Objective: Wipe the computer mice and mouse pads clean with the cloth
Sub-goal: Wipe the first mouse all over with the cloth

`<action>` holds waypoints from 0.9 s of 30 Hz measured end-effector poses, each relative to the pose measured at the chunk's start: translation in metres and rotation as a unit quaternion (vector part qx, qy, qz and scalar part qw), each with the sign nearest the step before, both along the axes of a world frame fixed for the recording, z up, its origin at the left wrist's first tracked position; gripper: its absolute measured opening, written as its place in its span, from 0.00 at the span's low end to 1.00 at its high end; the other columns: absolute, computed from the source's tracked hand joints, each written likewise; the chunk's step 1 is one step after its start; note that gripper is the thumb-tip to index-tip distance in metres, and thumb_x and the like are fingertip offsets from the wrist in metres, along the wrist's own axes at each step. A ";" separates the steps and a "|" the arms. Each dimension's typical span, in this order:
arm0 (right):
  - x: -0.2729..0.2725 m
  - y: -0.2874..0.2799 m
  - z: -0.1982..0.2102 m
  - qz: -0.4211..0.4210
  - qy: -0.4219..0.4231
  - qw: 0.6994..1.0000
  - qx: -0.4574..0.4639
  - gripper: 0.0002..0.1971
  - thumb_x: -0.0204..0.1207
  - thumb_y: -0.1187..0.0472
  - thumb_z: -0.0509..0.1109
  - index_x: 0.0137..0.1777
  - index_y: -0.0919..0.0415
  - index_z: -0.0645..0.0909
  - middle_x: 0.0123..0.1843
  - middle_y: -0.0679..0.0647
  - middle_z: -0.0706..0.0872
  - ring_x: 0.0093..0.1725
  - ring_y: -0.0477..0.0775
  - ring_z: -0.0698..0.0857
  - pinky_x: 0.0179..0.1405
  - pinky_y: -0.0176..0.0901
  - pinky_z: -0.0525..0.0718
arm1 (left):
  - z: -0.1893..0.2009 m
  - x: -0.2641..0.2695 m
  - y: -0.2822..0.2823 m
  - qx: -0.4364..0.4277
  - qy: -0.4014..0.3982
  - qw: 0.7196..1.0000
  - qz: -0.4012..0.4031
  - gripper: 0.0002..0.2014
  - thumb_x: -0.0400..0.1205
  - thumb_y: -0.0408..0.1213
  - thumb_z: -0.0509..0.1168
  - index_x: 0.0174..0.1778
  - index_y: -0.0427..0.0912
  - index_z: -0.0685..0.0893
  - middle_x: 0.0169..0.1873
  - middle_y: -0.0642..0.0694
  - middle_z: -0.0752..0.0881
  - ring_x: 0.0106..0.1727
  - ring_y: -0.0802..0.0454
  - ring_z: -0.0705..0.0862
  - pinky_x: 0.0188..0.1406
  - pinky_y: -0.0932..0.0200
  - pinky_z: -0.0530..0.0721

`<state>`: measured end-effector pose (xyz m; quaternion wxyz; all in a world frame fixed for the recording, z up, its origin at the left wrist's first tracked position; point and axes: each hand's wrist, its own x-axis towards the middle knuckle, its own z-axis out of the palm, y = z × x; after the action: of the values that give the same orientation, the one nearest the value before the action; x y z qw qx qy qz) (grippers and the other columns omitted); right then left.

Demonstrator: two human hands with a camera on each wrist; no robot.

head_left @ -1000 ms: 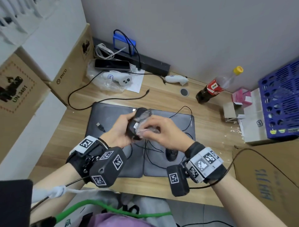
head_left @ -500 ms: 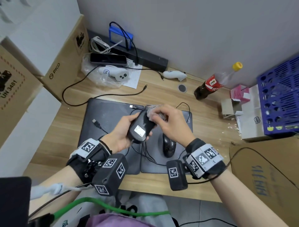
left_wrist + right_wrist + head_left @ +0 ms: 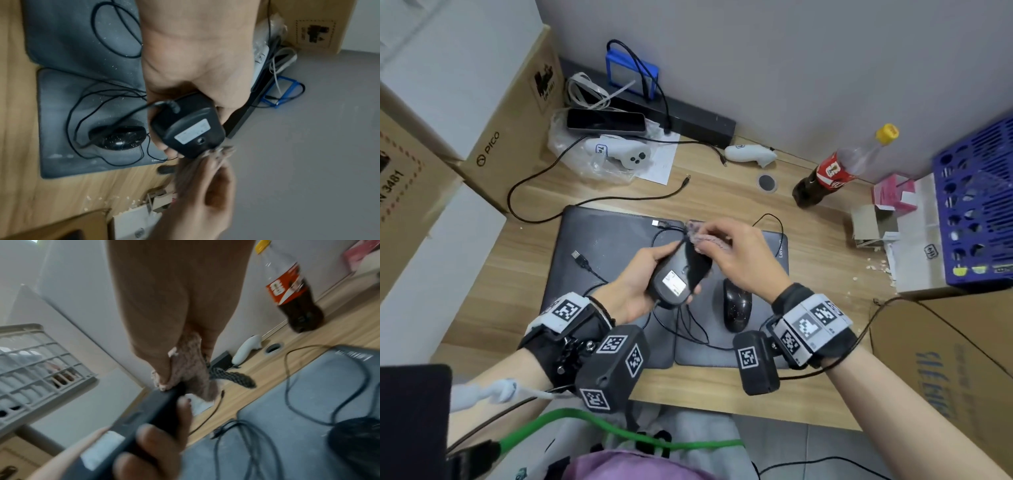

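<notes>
My left hand (image 3: 640, 284) grips a black wired mouse (image 3: 675, 278) turned underside up, its white label showing, above the mouse pads; the same mouse (image 3: 189, 125) fills the left wrist view. My right hand (image 3: 736, 253) pinches a small greyish cloth (image 3: 703, 234) against the mouse's far end, and the cloth (image 3: 189, 365) shows bunched between the fingers in the right wrist view. A second black mouse (image 3: 737, 305), speckled with dust, lies on the right grey mouse pad (image 3: 763, 274). The left dark mouse pad (image 3: 602, 240) lies beside it, dusted with specks.
Mouse cables loop over the pads (image 3: 688, 322). A cola bottle (image 3: 835, 171) stands at the back right, near a blue crate (image 3: 979, 205) and white box. White controllers (image 3: 626, 154), a phone and cardboard boxes (image 3: 510, 130) crowd the back left. Crumbs lie by the white box.
The mouse has been turned in my left hand and lowered slightly. My right hand with the cloth has slid from the mouse's middle up to its far end.
</notes>
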<state>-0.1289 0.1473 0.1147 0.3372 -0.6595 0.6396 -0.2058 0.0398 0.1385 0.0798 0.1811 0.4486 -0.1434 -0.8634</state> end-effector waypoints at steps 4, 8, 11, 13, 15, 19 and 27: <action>-0.010 0.010 0.000 -0.024 -0.011 0.999 0.027 0.01 0.74 0.58 0.73 0.43 0.51 0.85 0.45 0.46 0.88 0.44 0.40 0.82 0.46 0.34 0.74 | -0.002 -0.005 0.002 0.013 0.009 0.999 0.028 0.20 0.86 0.48 0.58 0.59 0.36 0.87 0.48 0.33 0.88 0.33 0.40 0.84 0.29 0.56 0.84; 0.004 0.005 0.005 -0.014 -0.017 0.999 0.026 0.02 0.73 0.56 0.75 0.45 0.49 0.86 0.46 0.48 0.85 0.43 0.38 0.78 0.45 0.26 0.73 | 0.001 -0.024 0.006 -0.005 0.002 0.999 0.040 0.18 0.87 0.47 0.57 0.50 0.37 0.86 0.36 0.38 0.86 0.30 0.41 0.84 0.26 0.57 0.83; -0.004 0.005 0.005 -0.038 -0.003 0.998 0.042 0.00 0.75 0.58 0.73 0.44 0.52 0.85 0.43 0.46 0.86 0.40 0.39 0.78 0.40 0.22 0.71 | -0.002 -0.019 0.002 -0.001 -0.003 0.998 0.062 0.20 0.87 0.48 0.57 0.53 0.35 0.86 0.41 0.35 0.87 0.33 0.40 0.83 0.28 0.56 0.83; -0.017 0.011 0.003 -0.060 -0.004 0.996 0.067 0.03 0.76 0.61 0.72 0.41 0.54 0.84 0.37 0.49 0.87 0.33 0.39 0.79 0.31 0.19 0.71 | -0.005 -0.014 0.001 0.007 0.011 0.997 0.070 0.23 0.86 0.48 0.57 0.62 0.33 0.85 0.52 0.32 0.87 0.35 0.39 0.83 0.29 0.55 0.84; -0.020 0.016 0.005 -0.061 -0.009 0.994 0.093 0.06 0.78 0.66 0.68 0.42 0.57 0.84 0.31 0.52 0.86 0.26 0.44 0.80 0.23 0.22 0.74 | -0.002 -0.015 0.003 0.011 0.040 0.997 0.062 0.24 0.85 0.48 0.58 0.65 0.32 0.84 0.56 0.31 0.85 0.34 0.39 0.83 0.28 0.54 0.84; -0.019 0.003 0.009 -0.145 -0.081 0.985 0.045 0.05 0.80 0.65 0.68 0.45 0.56 0.84 0.34 0.51 0.87 0.24 0.40 0.83 0.22 0.32 0.81 | 0.005 -0.027 0.005 -0.003 0.086 0.995 0.056 0.27 0.84 0.50 0.59 0.69 0.30 0.81 0.55 0.30 0.83 0.36 0.39 0.81 0.30 0.53 0.84; -0.011 -0.017 0.016 -0.060 -0.006 0.998 -0.020 0.03 0.77 0.58 0.71 0.46 0.55 0.86 0.45 0.44 0.88 0.46 0.40 0.83 0.46 0.27 0.78 | -0.003 -0.035 0.000 -0.004 0.025 0.996 0.089 0.20 0.88 0.48 0.56 0.51 0.38 0.87 0.42 0.37 0.90 0.33 0.41 0.83 0.29 0.57 0.83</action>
<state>-0.1396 0.1303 0.1310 0.3151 -0.6254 0.6716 -0.2419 0.0053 0.1388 0.0769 0.2624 0.4375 -0.1016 -0.8541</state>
